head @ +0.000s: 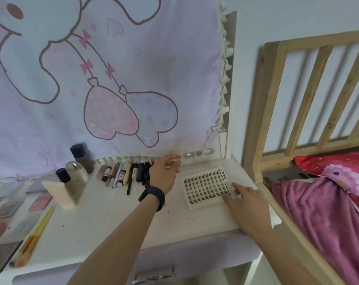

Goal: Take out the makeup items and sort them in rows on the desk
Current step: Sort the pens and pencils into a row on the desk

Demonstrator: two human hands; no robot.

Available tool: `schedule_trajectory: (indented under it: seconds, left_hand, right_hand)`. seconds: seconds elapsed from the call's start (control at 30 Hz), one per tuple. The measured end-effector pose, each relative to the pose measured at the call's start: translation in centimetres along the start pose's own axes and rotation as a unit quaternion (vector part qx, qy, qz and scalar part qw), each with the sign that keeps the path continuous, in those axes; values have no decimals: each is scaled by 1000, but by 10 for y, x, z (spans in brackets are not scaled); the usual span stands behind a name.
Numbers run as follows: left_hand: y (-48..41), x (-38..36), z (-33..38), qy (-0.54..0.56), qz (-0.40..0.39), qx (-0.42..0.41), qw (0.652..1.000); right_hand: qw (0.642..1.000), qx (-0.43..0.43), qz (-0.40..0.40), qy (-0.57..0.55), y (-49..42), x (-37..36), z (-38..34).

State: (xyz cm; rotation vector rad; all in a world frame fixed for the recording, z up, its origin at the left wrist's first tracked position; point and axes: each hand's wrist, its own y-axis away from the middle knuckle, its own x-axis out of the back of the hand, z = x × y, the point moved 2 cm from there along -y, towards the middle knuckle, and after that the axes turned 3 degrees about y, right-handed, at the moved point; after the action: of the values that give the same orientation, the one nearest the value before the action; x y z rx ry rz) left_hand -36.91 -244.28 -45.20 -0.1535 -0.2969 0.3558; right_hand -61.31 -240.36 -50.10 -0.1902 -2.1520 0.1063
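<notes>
- My right hand (243, 199) rests its fairly straight fingertips on the near right corner of the lash tray (205, 187), which lies flat toward the counter's (112, 219) right edge.
- My left hand (164, 173) hovers at the back edge with its fingers loosely curled. I cannot tell whether it holds anything.
- A careless push could slide the tray off the right edge towards the bed (318, 212).
- My left wrist is just beside the row of pens and tubes (123, 174), so a sweep could roll them out of line.
- The white counter is speckled. Bottles (77, 167) and a sponge wedge (59, 194) stand back left, with brushes (35, 233) and palettes (1, 256) along the left edge.
- A cartoon cloth (112, 79) hangs behind, and a wooden bed rail (293, 99) stands to the right.
</notes>
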Motion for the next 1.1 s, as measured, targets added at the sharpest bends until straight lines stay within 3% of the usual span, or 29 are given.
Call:
schedule_trajectory:
  seconds: [0.23, 0.4, 0.53, 0.67, 0.73, 0.9, 1.0, 1.1]
  left_hand:
    - [-24, -46, -4, 29, 2, 30, 999]
    - [-27, -60, -20, 42, 58, 67, 995]
    - [-17, -59, -26, 13, 79, 63, 995]
    - [8, -54, -29, -40, 34, 23, 998]
    - [23, -49, -31, -115, -26, -17, 993]
    - [50, -41, -33, -317, -177, -98, 927]
    - [54, -44, -32, -358, -200, -89, 908]
    - [51, -50, -28, -347, -198, -72, 914]
  right_hand:
    - [999, 3, 25, 33, -12, -9, 21]
    - [998, -8, 64, -21, -12, -11, 23]
    - [998, 12, 61, 7, -6, -9, 21]
    - [998, 26, 53, 18, -1, -8, 21]
    - [997, 28, 59, 27, -2, -8, 21]
    - [998, 16, 59, 32, -3, -9, 20]
    - [997, 4, 62, 38, -8, -16, 23]
    - [997, -5, 56, 51, -10, -16, 24]
